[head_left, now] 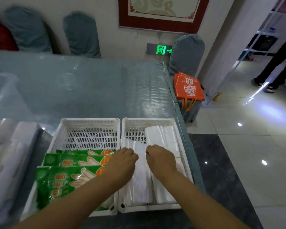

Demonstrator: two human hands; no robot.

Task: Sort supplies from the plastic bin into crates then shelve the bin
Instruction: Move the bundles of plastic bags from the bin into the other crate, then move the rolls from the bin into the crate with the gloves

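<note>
Two white slotted crates stand side by side at the table's near edge. The left crate (89, 123) holds several green glove packets (64, 176). The right crate (149, 121) holds white plastic-bag packs; one white pack (157, 134) lies at its far right. My left hand (122, 161) and my right hand (160, 157) are both over the right crate, fingers curled onto a clear-wrapped white pack (141, 179) lying along its left side. A clear plastic bin (2, 90) stands at the far left. More white rolls (10, 146) lie at the left in clear plastic.
The table (92, 83) has a blue cloth under clear plastic. A chair with an orange bag (188, 88) stands past its right corner. Covered chairs (81, 35) line the far wall. A person (277, 63) walks on the glossy tiled floor at the right.
</note>
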